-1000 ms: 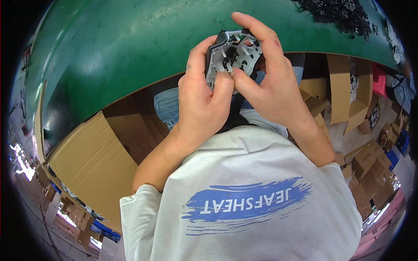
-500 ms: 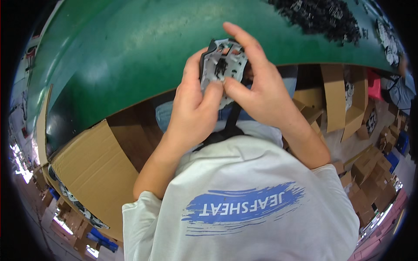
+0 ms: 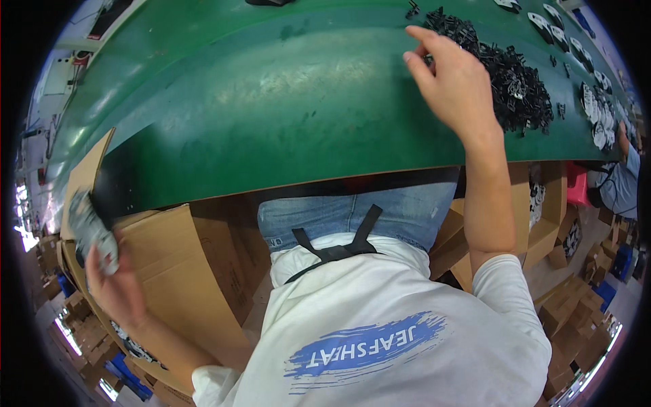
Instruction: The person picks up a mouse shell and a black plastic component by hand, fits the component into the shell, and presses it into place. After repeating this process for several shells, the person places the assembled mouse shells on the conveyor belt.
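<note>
At the far left my left hand (image 3: 119, 288) is closed on the end of a grey and black plastic shell (image 3: 93, 230), both smeared by motion. The shell is over the open cardboard box (image 3: 163, 254) beside the table. My right hand (image 3: 458, 85) hovers over the green table at the near left edge of a heap of small black plastic clips (image 3: 519, 91). Its thumb and forefinger are apart, and I see nothing between them; the other fingers are partly hidden behind the hand.
Rows of white and black shells (image 3: 593, 112) lie on the green table (image 3: 305, 122) at the right. Open cardboard boxes (image 3: 542, 230) stand below its edge, near a red stool (image 3: 577, 183). Another person's sleeve (image 3: 620, 183) shows at the far right.
My hands have parted from the shell held between them. The left has carried it down-left over the box; the right has moved up-right to the clips. The view has shifted too.
</note>
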Action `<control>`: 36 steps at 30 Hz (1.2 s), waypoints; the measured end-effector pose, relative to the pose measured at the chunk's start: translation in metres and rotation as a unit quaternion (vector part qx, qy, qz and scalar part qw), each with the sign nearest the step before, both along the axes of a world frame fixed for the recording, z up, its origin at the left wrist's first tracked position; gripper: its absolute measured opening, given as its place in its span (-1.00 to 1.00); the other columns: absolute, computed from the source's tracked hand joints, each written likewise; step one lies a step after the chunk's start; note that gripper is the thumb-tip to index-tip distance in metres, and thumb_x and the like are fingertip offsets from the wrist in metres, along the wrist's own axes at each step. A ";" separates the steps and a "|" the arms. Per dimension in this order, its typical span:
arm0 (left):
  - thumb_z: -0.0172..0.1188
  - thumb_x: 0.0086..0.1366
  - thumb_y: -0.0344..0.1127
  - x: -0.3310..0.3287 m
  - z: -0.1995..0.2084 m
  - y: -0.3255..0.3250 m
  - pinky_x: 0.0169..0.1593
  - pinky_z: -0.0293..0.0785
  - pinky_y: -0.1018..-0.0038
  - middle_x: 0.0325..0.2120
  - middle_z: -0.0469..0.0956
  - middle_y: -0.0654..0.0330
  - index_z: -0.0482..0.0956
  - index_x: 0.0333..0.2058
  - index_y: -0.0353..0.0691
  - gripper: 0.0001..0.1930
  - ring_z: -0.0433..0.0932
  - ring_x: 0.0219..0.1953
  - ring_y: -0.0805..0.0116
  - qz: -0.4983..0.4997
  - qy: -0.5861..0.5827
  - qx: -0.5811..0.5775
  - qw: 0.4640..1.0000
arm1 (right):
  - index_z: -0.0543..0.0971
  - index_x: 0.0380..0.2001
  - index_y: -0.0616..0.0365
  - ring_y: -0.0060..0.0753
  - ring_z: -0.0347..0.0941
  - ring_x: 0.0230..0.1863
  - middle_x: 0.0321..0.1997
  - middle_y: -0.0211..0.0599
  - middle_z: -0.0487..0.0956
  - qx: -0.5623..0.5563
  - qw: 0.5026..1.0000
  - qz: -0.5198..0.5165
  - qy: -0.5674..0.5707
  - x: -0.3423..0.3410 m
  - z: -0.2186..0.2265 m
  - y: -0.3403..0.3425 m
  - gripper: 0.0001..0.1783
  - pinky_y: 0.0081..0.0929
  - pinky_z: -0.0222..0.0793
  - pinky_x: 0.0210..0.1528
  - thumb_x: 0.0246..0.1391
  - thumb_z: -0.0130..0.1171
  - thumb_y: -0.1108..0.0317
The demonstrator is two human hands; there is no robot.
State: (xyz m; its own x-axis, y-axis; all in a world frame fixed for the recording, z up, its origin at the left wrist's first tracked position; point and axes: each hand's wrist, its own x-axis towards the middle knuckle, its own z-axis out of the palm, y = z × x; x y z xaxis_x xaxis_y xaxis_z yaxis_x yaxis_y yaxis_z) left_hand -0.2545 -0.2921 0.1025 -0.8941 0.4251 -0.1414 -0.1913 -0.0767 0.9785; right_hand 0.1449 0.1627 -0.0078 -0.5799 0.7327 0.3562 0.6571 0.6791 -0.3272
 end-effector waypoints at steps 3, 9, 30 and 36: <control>0.09 0.60 -0.32 -0.065 0.038 -0.108 0.42 0.44 0.09 0.18 0.58 -0.11 0.53 0.16 -0.49 -0.66 0.53 0.29 0.04 0.074 0.061 -0.030 0.995 | 0.67 0.15 0.00 0.01 0.70 -0.06 -0.08 -0.19 0.75 0.087 0.992 -0.037 -0.082 -0.010 -0.005 0.037 -0.58 -0.03 0.61 0.03 0.29 0.26 0.13; 0.13 0.56 -0.28 -0.133 0.046 -0.331 0.20 0.62 0.15 0.19 0.50 0.01 0.45 0.16 -0.36 -0.66 0.59 0.13 0.08 0.265 0.145 -0.225 0.926 | 0.64 0.17 0.02 0.01 0.68 0.03 0.00 -0.16 0.73 0.063 0.985 -0.064 -0.148 -0.032 -0.021 0.089 -0.56 -0.01 0.57 0.11 0.32 0.26 0.08; 0.23 0.50 -0.26 -0.036 -0.049 0.328 0.38 0.42 0.21 0.21 0.60 -0.02 0.47 0.41 -0.10 -0.47 0.55 0.29 0.12 -0.321 0.547 -0.208 0.745 | 0.69 -0.18 0.07 -0.10 0.69 -0.23 -0.30 -0.28 0.74 -0.037 0.978 0.202 0.029 -0.005 -0.023 -0.017 -0.88 -0.15 0.54 -0.15 0.26 0.34 0.31; 0.35 0.42 -0.11 -0.043 -0.141 0.463 0.50 0.26 0.08 0.40 0.40 -0.12 0.29 0.52 0.00 -0.25 0.37 0.43 -0.17 -0.422 0.678 -0.232 0.556 | 0.68 -0.23 0.15 -0.13 0.65 -0.07 -0.06 -0.25 0.71 -0.041 0.981 0.178 0.059 0.023 -0.018 -0.045 -0.86 -0.22 0.56 0.00 0.16 0.43 0.42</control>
State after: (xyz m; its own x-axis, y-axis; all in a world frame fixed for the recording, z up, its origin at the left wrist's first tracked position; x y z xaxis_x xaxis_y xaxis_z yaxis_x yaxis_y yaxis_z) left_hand -0.2978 0.1713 -0.0386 0.1767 0.9727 0.1503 0.9693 -0.1985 0.1453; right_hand 0.1682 0.1179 -0.0253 -0.7627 0.5204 0.3840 0.3375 0.8267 -0.4502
